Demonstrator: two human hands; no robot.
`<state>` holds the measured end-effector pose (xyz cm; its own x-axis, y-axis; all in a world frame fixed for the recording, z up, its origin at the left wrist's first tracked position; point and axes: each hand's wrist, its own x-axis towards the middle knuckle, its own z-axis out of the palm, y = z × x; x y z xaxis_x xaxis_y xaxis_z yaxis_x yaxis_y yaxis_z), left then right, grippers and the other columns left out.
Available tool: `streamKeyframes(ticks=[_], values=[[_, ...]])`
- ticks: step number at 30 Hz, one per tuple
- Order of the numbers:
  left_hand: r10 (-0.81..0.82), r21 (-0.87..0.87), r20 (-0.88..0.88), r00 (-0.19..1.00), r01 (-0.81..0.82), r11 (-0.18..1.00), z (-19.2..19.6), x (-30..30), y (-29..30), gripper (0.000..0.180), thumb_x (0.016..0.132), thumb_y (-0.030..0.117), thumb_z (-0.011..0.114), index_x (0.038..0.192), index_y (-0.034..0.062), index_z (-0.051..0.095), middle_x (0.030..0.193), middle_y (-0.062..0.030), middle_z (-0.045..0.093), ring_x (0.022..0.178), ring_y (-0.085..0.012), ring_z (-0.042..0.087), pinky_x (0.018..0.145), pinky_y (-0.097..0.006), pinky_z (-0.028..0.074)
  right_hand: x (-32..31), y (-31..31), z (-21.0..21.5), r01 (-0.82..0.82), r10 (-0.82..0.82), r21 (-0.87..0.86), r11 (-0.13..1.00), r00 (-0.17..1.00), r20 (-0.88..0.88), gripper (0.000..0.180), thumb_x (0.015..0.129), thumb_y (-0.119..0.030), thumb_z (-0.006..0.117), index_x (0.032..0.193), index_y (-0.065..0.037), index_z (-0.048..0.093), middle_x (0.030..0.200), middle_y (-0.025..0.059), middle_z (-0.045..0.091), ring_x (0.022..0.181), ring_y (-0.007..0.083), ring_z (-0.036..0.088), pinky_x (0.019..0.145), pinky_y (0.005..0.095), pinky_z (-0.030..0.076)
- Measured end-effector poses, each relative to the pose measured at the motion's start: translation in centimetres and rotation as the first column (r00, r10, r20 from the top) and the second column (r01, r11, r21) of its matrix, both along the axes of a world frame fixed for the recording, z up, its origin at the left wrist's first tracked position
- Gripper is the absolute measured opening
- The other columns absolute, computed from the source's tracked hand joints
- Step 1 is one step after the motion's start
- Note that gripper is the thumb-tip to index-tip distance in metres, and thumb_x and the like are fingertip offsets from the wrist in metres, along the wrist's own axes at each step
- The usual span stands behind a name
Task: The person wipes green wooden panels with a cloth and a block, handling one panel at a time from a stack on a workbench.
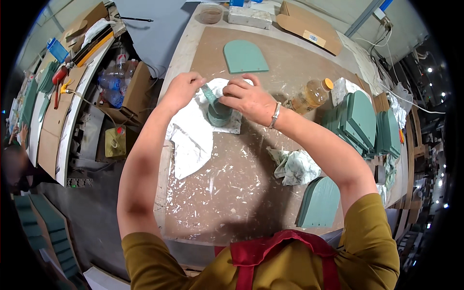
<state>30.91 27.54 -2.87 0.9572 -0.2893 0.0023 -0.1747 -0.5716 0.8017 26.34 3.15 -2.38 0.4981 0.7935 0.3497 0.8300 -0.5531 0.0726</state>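
My left hand (182, 91) pinches the upper end of a narrow, mottled green strip (209, 93). The strip slants down to a short, round, ridged green object (219, 117) on a white cloth (191, 147). My right hand (249, 100), with a bracelet at its wrist, curls its fingers at the top right of that round object. Those fingers hide part of its top, and I cannot tell exactly what kind of thing it is. Beyond my hands, a green arch-shaped panel (245, 56) lies flat on the brown-covered table (212, 198).
To the right lie a bottle of yellowish liquid (310, 95), stacked green panels (355, 121) and a crumpled, stained cloth (296, 166). Another green panel (320, 202) is near my right elbow. A cardboard box (309, 31) stands at the back. Left of the table, a bench (63, 121) holds tools.
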Motion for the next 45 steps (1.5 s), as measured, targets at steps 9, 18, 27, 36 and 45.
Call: streamKeyframes(ticks=[9,18,27,36,45], values=[[0.007,-0.153,-0.161,0.987,-0.032,0.988,-1.2,0.3,-0.5,0.025,0.097,0.020,0.061,0.091,-0.0032,0.066,0.072,0.0003,0.055,0.070,-0.0086,0.046,0.063,-0.027,0.040,0.3,-0.2,-1.1,0.039,-0.038,0.096,0.995,0.999,-0.010,0.032,0.081,-0.012,0.066,0.112,-0.017,0.065,0.111,0.0006,0.061,0.118,0.0203,0.055,0.101,0.0447,0.040],[0.138,-0.012,0.073,0.988,-0.138,0.990,1.6,-4.3,-1.9,0.018,0.091,0.018,0.065,0.094,0.0005,0.070,0.077,-0.0135,0.064,0.071,-0.0253,0.060,0.068,-0.035,0.047,0.0,-2.4,-0.4,0.741,0.140,0.164,0.651,0.095,-0.986,0.032,0.102,-0.028,0.056,0.121,-0.003,0.065,0.105,0.0030,0.067,0.086,0.0130,0.064,0.078,0.0303,0.053],[0.044,0.000,0.609,0.792,-0.055,0.999,-0.2,-6.3,-3.3,0.011,0.086,0.015,0.069,0.087,0.0043,0.065,0.084,-0.0114,0.062,0.084,-0.0328,0.061,0.072,-0.043,0.049,-0.9,0.6,-1.0,0.765,0.071,0.157,0.624,0.145,-0.987,0.028,0.102,-0.027,0.057,0.111,-0.004,0.069,0.093,0.0003,0.067,0.076,0.0113,0.061,0.072,0.0272,0.052],[0.020,0.076,0.657,0.753,-0.093,0.993,-1.0,-6.7,-2.9,0.011,0.086,0.014,0.069,0.086,0.0047,0.063,0.084,-0.0099,0.061,0.084,-0.0314,0.061,0.071,-0.043,0.050,-1.8,0.6,-0.3,0.797,0.021,0.119,0.593,0.132,-0.991,0.034,0.101,-0.033,0.060,0.102,0.000,0.069,0.085,0.0031,0.067,0.074,0.0124,0.060,0.069,0.0277,0.051],[0.002,0.120,0.702,0.712,-0.121,0.985,-0.7,-7.0,-3.2,0.009,0.085,0.014,0.069,0.086,0.0077,0.063,0.084,-0.0077,0.061,0.082,-0.0290,0.061,0.068,-0.041,0.051,-2.3,1.0,-0.5,0.820,0.126,0.132,0.556,0.073,-0.989,0.031,0.100,-0.032,0.060,0.093,-0.003,0.068,0.083,0.0029,0.066,0.072,0.0126,0.060,0.068,0.0284,0.051]])
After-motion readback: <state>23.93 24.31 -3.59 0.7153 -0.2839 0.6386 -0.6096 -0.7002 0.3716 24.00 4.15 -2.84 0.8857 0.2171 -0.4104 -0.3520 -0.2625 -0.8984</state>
